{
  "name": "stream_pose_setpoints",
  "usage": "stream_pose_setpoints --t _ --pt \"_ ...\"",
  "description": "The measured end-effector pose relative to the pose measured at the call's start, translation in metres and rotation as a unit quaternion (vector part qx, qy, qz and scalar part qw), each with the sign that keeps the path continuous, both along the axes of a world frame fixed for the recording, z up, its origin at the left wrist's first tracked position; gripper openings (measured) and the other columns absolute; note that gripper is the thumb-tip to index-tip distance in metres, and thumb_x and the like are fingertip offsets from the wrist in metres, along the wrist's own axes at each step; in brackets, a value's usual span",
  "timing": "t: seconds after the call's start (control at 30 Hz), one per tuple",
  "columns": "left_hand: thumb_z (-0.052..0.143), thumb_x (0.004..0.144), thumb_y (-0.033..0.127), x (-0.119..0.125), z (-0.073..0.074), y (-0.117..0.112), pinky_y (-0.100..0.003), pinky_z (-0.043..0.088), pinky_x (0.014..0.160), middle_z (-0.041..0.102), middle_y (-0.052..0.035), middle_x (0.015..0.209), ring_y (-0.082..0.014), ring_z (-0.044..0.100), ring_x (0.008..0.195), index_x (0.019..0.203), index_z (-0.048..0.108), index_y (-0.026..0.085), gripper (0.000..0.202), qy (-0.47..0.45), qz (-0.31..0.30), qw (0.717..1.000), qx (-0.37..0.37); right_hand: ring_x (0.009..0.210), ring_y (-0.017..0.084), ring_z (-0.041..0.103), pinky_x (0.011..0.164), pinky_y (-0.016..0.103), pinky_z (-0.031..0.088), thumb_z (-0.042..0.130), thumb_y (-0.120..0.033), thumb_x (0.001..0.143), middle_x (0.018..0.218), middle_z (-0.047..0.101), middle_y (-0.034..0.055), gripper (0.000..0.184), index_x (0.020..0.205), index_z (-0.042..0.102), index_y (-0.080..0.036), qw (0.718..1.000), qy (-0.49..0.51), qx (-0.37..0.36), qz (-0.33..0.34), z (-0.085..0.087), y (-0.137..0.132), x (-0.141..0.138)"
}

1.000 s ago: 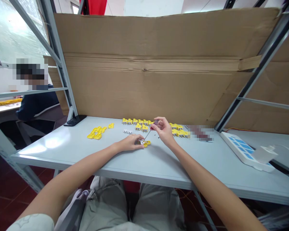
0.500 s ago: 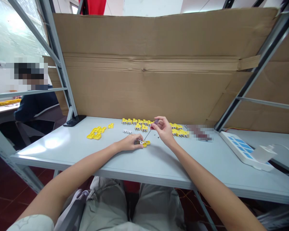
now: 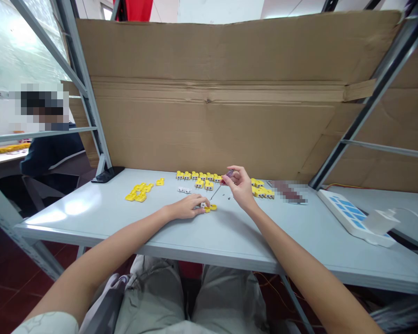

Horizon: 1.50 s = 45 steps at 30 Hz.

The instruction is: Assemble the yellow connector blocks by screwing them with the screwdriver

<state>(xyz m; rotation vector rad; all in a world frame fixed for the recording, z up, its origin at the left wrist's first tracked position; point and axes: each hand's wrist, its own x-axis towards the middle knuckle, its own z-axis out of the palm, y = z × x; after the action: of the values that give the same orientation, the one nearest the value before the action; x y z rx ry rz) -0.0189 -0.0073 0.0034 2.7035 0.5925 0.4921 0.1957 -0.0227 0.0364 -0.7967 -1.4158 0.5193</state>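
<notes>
My left hand (image 3: 188, 207) rests on the table, its fingers closed around a small yellow plastic piece (image 3: 212, 208) with a white insert. In my right hand (image 3: 239, 185) is a screwdriver (image 3: 217, 190), gripped by its reddish-purple handle, with the thin shaft slanting down to the left. Its tip is just above the yellow piece; whether they touch I cannot tell. A few tiny dark bits, perhaps screws (image 3: 226, 195), lie right of the shaft. Behind my hands stand rows of yellow pieces with white inserts (image 3: 195, 176).
Loose yellow pieces (image 3: 139, 191) lie to the left, and white inserts (image 3: 184, 190) sit nearer the middle. A cardboard panel (image 3: 209, 130) closes off the back. On the right is a power strip (image 3: 355, 218) with a plugged-in charger. A person (image 3: 55, 148) sits beyond the frame at left.
My right hand has lifted slightly up and right, drawing the screwdriver tip a little away from the yellow piece. My left fingers have shifted over the piece.
</notes>
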Motion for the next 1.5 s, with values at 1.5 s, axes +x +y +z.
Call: stream_pose_setpoints --t 1.5 --pt "0.041 0.088 0.004 -0.011 -0.003 0.015 -0.034 0.040 0.104 0.054 -0.0116 0.130 -0.0208 0.051 0.122 0.116 0.059 0.016 0.036 -0.001 -0.040 0.996 0.074 0.076 0.017 0.066 0.065 0.036 0.059 0.061 -0.049 0.081 0.089 0.064 0.0034 0.039 0.108 0.048 -0.025 0.996 -0.053 -0.029 0.066 -0.006 0.000 -0.003"
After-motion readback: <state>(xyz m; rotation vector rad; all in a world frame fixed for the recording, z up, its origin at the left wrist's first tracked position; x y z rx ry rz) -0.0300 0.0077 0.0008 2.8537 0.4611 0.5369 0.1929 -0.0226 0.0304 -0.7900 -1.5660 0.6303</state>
